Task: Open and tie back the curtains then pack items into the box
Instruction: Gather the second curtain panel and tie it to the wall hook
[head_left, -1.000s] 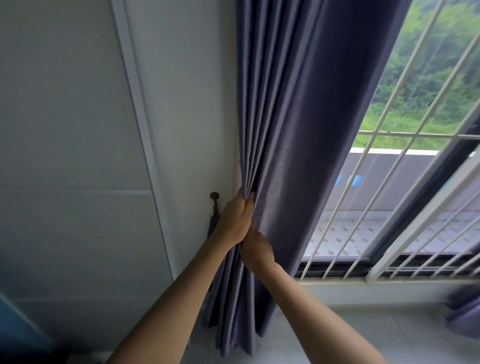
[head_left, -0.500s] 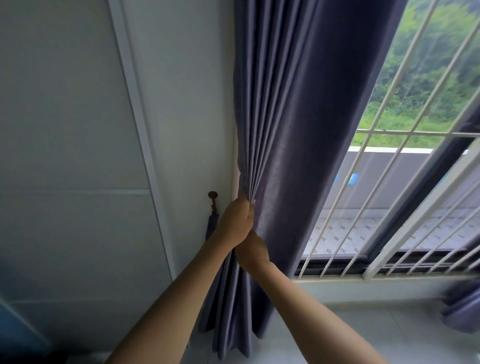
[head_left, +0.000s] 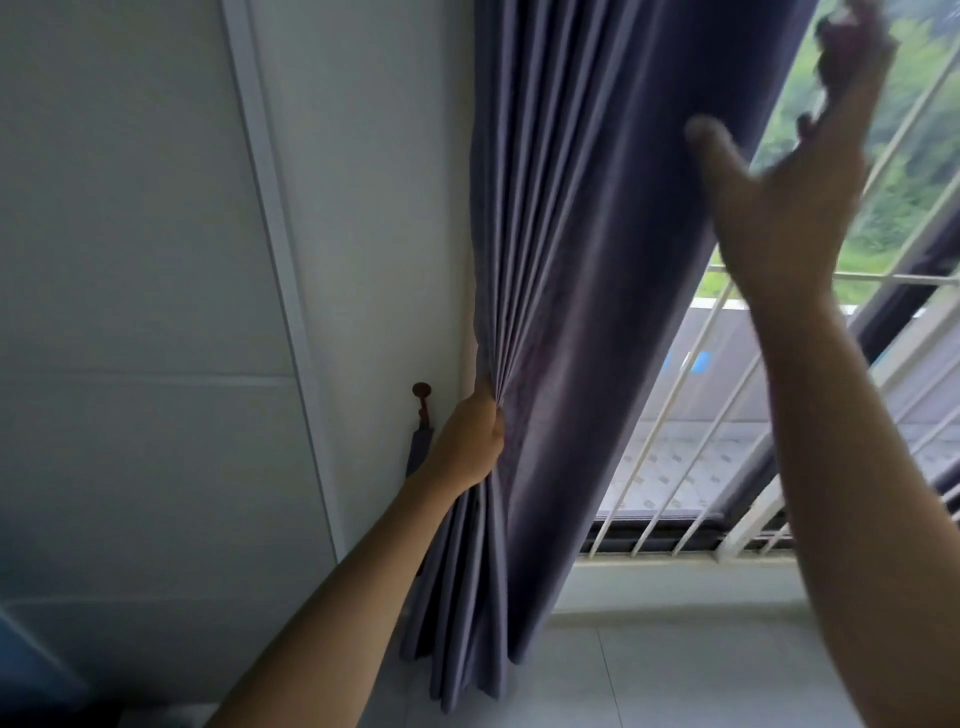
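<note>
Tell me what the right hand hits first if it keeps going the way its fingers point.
Probably the curtain's right edge: the right hand is open, blurred fingers aimed up along it. The window bars lie behind; depth is unclear.

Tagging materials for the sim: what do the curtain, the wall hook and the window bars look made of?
Curtain: woven fabric, matte grey-purple; it falls in soft pleats where the left hand bunches it. Wall hook: round brown knob, looks like wood or coated metal, too small to tell. Window bars: thin, straight, white-painted, probably metal.
</note>
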